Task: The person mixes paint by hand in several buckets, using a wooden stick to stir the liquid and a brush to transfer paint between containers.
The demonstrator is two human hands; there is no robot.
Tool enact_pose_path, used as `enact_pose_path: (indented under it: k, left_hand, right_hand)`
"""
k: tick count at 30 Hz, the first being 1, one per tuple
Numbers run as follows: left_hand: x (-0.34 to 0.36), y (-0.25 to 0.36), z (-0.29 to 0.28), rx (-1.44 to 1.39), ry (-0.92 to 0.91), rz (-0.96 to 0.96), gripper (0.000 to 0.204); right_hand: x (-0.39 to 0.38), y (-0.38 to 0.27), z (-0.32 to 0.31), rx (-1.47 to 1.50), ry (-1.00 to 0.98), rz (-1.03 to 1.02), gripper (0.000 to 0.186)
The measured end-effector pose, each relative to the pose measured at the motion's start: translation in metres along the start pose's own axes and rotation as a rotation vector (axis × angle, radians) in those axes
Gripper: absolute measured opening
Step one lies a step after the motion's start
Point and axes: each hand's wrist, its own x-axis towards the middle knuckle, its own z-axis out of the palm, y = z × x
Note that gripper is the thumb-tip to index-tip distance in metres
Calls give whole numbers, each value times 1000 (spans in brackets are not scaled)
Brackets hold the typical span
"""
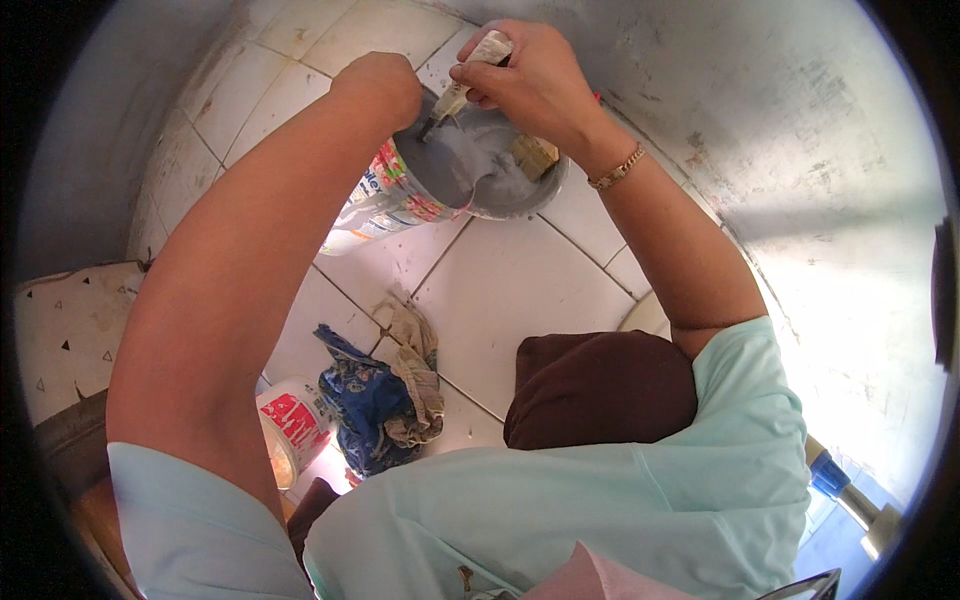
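Left hand: my left hand point(380, 88) is closed over the rim of a tilted paint can point(405, 195), tipping its mouth toward the basin; the fingers are hidden behind the knuckles, so I judge the grip from the curl.
Right hand: my right hand point(535, 80) is pinched shut around the handle of a small scraper point(462, 85), its tip down in the grey paste point(470, 155), which helps draw the mix out.
Basin: the grey basin point(545, 185) sits on the white tiled floor point(520, 290) just under the can's lip, touching the grey wall point(800, 150), so it cannot slide away.
Open room: bare tile lies between the basin and my knee point(600, 385).
Clutter: a blue-and-tan rag point(385, 395) and a small white tub with a red label point(295, 425) lie near my left side, well apart from the basin.
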Motion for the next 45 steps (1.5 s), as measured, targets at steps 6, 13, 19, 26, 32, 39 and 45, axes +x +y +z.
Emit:
enact_pose_path:
  k: [6, 13, 19, 26, 32, 39, 45]
  left_hand:
    - [-6, 10, -12, 31, -21, -2, 19]
    - [-3, 13, -17, 48, 31, 31, 20]
    - [-4, 19, -23, 48, 42, 53, 20]
    - [-6, 20, -25, 60, 28, 53, 20]
    - [-6, 21, -26, 65, 26, 57, 19]
    - [-4, 23, -25, 72, 36, 66, 19]
    - [-4, 26, -25, 56, 48, 58, 20]
  right_hand:
    - [0, 3, -3, -3, 25, 2, 24]
    - [-3, 1, -7, -3, -47, -3, 15]
    - [-5, -3, -8, 53, -4, 58, 28]
    - [-5, 1, -8, 0, 33, -51, 28]
    - [-5, 3, -5, 1, 35, -51, 27]
    - [-4, 3, -5, 40, 18, 8, 25]
    - [-6, 1, -7, 33, 19, 20, 25]
